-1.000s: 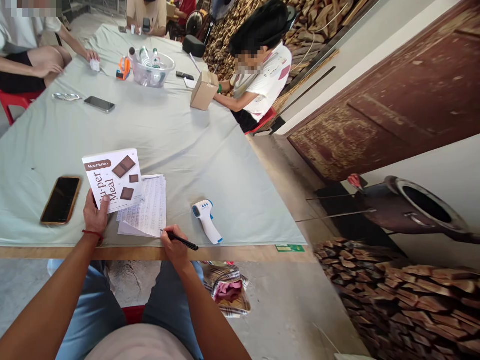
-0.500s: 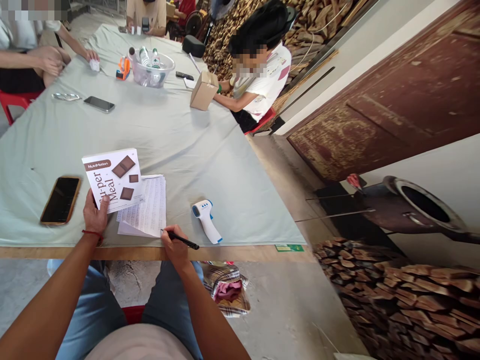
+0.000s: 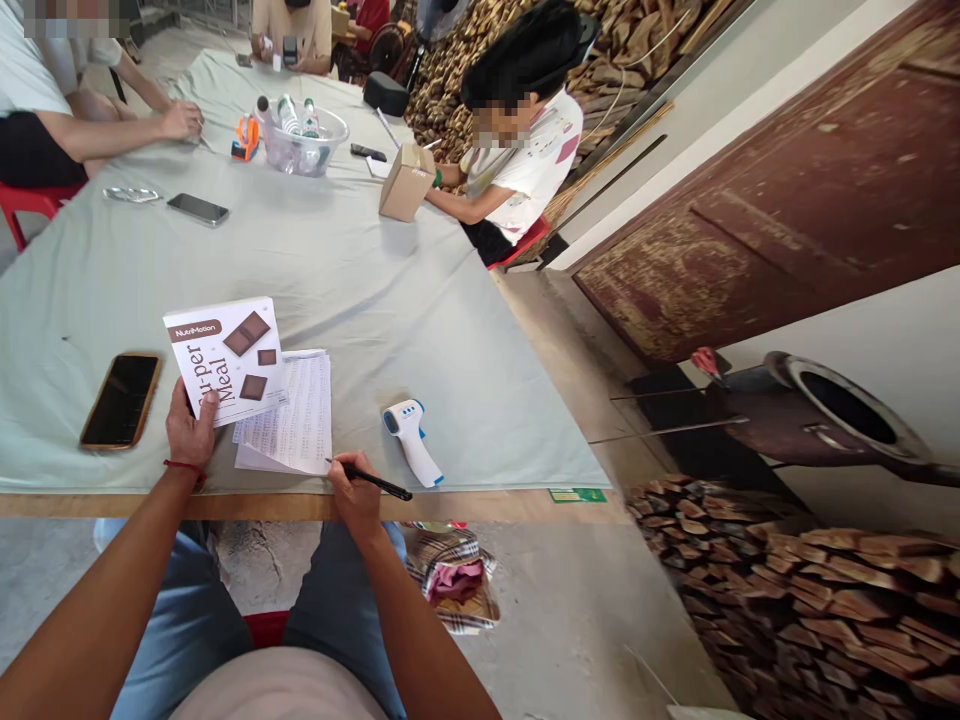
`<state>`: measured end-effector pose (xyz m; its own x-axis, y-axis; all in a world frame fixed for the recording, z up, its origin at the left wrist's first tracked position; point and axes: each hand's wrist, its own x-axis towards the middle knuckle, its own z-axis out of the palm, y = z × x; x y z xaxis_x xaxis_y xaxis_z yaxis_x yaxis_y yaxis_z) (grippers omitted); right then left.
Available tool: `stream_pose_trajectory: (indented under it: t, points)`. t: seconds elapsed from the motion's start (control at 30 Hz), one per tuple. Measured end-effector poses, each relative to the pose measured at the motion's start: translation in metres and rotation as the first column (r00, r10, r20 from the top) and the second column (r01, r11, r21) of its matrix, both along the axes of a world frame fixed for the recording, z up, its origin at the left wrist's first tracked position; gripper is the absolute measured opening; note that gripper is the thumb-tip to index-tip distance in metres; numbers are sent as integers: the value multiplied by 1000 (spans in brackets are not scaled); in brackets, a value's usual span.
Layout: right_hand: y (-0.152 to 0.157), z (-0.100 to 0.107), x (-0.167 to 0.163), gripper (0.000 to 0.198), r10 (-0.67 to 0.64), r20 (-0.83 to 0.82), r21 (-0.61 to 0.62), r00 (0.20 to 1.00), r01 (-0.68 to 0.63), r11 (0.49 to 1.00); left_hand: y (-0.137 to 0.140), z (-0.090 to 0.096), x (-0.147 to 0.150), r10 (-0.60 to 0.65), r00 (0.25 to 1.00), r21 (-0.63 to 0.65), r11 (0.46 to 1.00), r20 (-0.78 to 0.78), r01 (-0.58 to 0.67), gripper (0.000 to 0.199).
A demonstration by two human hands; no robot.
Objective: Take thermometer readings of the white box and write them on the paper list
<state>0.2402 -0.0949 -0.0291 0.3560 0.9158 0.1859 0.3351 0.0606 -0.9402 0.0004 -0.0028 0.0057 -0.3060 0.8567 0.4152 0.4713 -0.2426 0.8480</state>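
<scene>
Box (image 3: 225, 357), white, held at its near edge by the left hand (image 3: 191, 430), thumb on the front face; it stands tilted on the surface (image 3: 360, 280), overlapping the left part of the printed sheets (image 3: 292, 415). Print reads "NutriMotion" on a brown label, and "…per Meal" running sideways, with brown squares pictured. Right hand (image 3: 354, 490) closed around a black pen (image 3: 371, 481), tip at the near right corner of the sheets. Text on the sheets too small to read.

Left of the left hand: dark phone (image 3: 121, 398), face up. Just right of the right hand: white and blue thermometer gun (image 3: 411, 440). Far beyond both hands: second phone (image 3: 199, 208), clear bowl of bottles (image 3: 304, 135), cardboard box (image 3: 406, 180) before a seated person.

Versus half a second ago: pen lies flatter, its tail further right; box and left hand unchanged. The other person's hand at far left now rests on the surface.
</scene>
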Motion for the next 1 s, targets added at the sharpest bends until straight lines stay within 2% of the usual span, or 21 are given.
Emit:
stream_pose_trajectory:
  t: [0.3,0.8,0.9,1.0]
  points:
    - [0,-1,-1,11,14,64,1,998,-14,1000,1,-3,-1,10,1000,-10,1000,3,-10,54]
    - [0,-2,0,13,24,68,8,997,-24,1000,1,-3,-1,10,1000,-14,1000,-8,-10,54]
    - [-1,-2,0,13,-11,30,25,999,10,1000,1,-3,-1,6,1000,-12,1000,-7,-7,53]
    - [-4,-1,1,14,-124,-39,65,992,126,990,0,-3,-1,4,1000,-5,1000,-8,-5,52]
